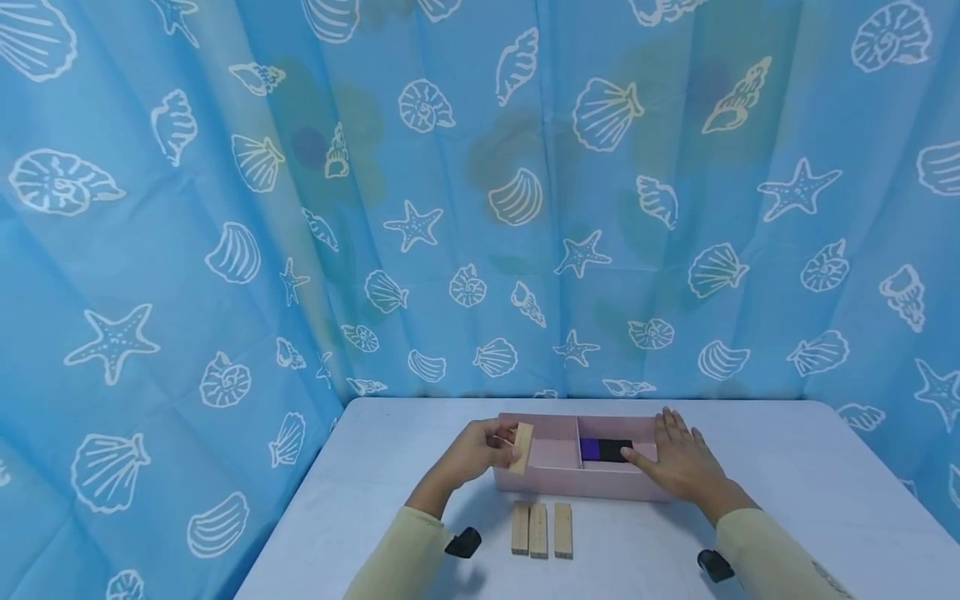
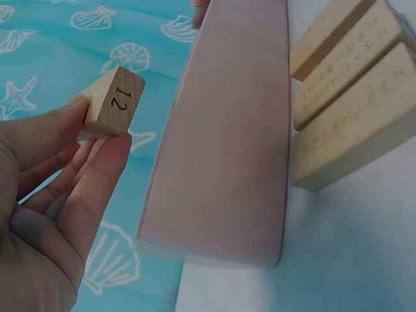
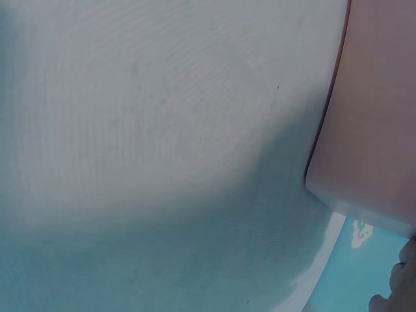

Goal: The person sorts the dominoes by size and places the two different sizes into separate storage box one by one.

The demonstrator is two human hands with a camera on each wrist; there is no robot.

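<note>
My left hand [image 1: 480,448] pinches a wooden block [image 1: 521,448] between thumb and fingers, over the left end of a pink box [image 1: 585,483]. In the left wrist view, the number 12 shows on the end of that block [image 2: 120,104]. A divider splits the box into two compartments. My right hand [image 1: 684,462] rests on the box's right end, fingers extended, with the thumb reaching over the right compartment. A purple piece [image 1: 591,450] and a black piece [image 1: 615,451] lie side by side there; what they are, I cannot tell.
Three wooden blocks lie on the white table [image 1: 637,550] in front of the box: a left one [image 1: 520,529] and a middle one [image 1: 537,532] close together, and a right one [image 1: 563,531] apart. A blue shell-patterned curtain [image 1: 465,208] hangs behind the table.
</note>
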